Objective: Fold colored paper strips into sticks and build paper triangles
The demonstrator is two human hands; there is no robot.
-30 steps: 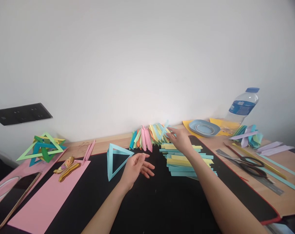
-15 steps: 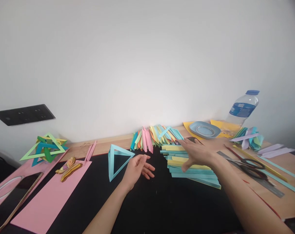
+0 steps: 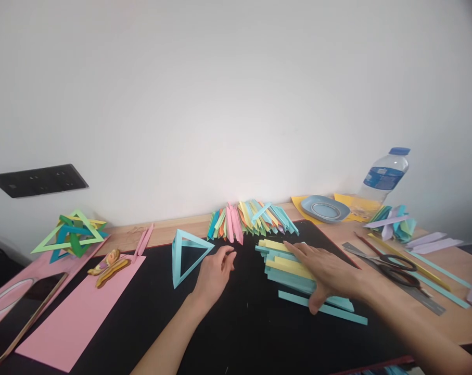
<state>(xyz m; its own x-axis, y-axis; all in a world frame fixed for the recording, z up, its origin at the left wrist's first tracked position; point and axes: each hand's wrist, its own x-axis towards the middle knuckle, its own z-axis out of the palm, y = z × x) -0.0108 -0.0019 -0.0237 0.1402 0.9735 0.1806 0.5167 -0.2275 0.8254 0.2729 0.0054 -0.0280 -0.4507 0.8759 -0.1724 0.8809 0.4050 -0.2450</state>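
Note:
My right hand (image 3: 327, 273) lies flat with fingers spread on a stack of light blue and yellow paper strips (image 3: 286, 263) on the black mat (image 3: 236, 333). One blue strip (image 3: 321, 308) has slid out at the stack's near edge, under my thumb. My left hand (image 3: 214, 273) rests on the mat with fingers loosely curled and holds nothing; it is just right of an upright light blue paper triangle (image 3: 187, 255). A row of folded coloured paper pieces (image 3: 251, 219) lies along the mat's far edge.
At left are a green and blue interlocked paper model (image 3: 72, 237), pink sheets (image 3: 74, 317) and a small yellow object (image 3: 109, 268). At right lie scissors (image 3: 397, 268), a ruler (image 3: 399, 286), loose strips, a blue plate (image 3: 324, 208), a water bottle (image 3: 384, 174) and more folded pieces (image 3: 394, 221).
My right hand has come back from the row of folded pieces and settled flat on the strip stack, pushing it nearer and skewing it. The left hand's fingers have curled in slightly.

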